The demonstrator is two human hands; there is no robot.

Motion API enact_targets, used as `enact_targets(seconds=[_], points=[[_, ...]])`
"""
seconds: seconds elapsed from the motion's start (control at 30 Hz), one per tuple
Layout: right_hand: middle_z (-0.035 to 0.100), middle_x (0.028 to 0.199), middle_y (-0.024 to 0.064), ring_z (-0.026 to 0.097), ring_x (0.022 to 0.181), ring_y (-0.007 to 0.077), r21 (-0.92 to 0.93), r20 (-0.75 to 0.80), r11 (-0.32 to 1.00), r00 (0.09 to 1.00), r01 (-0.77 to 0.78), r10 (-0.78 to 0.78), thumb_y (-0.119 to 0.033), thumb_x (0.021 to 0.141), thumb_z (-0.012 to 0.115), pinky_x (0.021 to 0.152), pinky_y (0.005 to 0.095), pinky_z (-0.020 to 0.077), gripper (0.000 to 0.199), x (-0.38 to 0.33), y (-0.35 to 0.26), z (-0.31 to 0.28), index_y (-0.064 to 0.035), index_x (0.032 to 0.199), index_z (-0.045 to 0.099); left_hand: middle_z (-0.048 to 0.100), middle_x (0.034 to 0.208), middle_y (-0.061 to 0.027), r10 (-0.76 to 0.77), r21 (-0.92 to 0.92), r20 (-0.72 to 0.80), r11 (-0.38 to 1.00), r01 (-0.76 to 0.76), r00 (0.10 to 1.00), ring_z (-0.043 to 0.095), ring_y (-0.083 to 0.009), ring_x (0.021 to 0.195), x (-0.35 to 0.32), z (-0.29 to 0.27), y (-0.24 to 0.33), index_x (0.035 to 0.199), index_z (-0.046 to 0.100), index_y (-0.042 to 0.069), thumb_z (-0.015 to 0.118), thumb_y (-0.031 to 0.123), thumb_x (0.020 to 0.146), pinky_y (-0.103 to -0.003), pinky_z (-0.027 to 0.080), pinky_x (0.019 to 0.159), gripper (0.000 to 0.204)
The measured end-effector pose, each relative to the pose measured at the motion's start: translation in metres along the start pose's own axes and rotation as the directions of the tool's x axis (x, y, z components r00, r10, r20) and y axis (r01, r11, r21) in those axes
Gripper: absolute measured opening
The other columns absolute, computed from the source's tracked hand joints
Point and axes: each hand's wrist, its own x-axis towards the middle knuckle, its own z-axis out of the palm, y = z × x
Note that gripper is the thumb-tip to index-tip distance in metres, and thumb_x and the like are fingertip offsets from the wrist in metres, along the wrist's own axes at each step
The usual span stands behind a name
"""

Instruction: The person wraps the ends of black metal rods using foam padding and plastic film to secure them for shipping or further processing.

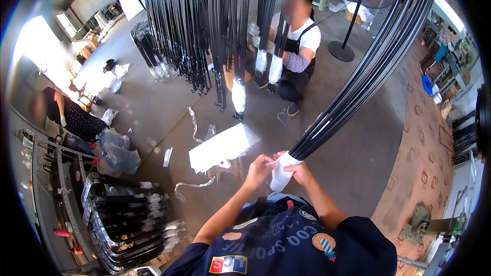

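Observation:
A bundle of long, thin black rods [353, 87] slants from the upper right down to my hands. White wrapping [282, 173], paper or thin foam, is wound around its lower end. My left hand [260, 169] is closed in a pinch at the left edge of the wrapping. On the other side my right hand [302, 173] is closed around the wrapped end, its fingers partly hidden behind it. Left of my hands, a stack of white sheets [220, 148] lies on a low support, mostly covered by the sheets.
Many black rods [179, 25] hang ahead, some with white-wrapped lower ends [239, 96]. A co-worker [299, 41] crouches beside them; another person [64, 107] is at the left. Bent black frames [120, 220] are stacked lower left. A fan stand [341, 51] stands far right.

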Motion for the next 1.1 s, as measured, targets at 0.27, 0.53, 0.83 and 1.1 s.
enact_targets(seconds=[0.27,0.53,0.83,1.1], points=[[0.056,0.109,0.0133,0.051,0.106,0.0239,0.028,0.018,0.999,1.000,0.025,-0.026,0.005,0.061,0.052,0.094,0.0345,0.0376,0.049,-0.001,0.009,-0.004,0.0009,0.110,0.050,0.055,0.080,-0.0082,0.225,0.149,0.110,0.959,-0.240,0.968,0.055,-0.0160,0.072,-0.014,0.027,0.025,0.083,0.055,0.001,0.060,-0.001,0.073,-0.028,0.046,0.067,0.011],[0.055,0.109,0.0154,0.051,0.107,0.0255,0.035,0.024,0.999,1.000,0.001,-0.002,0.003,0.056,0.053,0.094,0.0355,0.0388,0.054,-0.001,0.012,-0.012,0.0010,0.110,0.049,0.056,0.079,-0.0051,0.195,0.078,0.118,0.976,-0.205,0.974,0.053,-0.0126,0.072,-0.018,0.028,0.021,0.085,0.055,0.003,0.060,0.005,0.078,-0.027,0.045,0.066,0.008],[0.054,0.093,0.0096,0.053,0.093,0.0243,-0.011,0.018,1.000,1.000,0.016,-0.016,-0.002,0.047,0.058,0.090,0.0379,0.0412,0.050,-0.003,0.012,-0.012,-0.0046,0.097,0.050,0.051,0.086,-0.0025,0.126,-0.267,0.175,0.961,-0.076,0.976,0.050,-0.0103,0.083,-0.016,0.012,0.006,0.114,0.042,0.006,0.048,0.010,0.089,-0.025,0.042,0.074,0.027],[0.057,0.093,0.0105,0.053,0.097,0.0256,-0.028,0.080,0.999,0.997,0.022,-0.020,-0.003,0.050,0.059,0.091,0.0375,0.0381,0.049,0.006,0.013,-0.018,-0.0031,0.099,0.050,0.050,0.086,-0.0040,0.141,-0.116,-0.141,0.980,-0.158,0.980,0.052,-0.0152,0.081,0.045,-0.074,0.038,0.134,0.022,0.013,0.045,0.000,0.083,-0.027,0.045,0.071,0.057]])
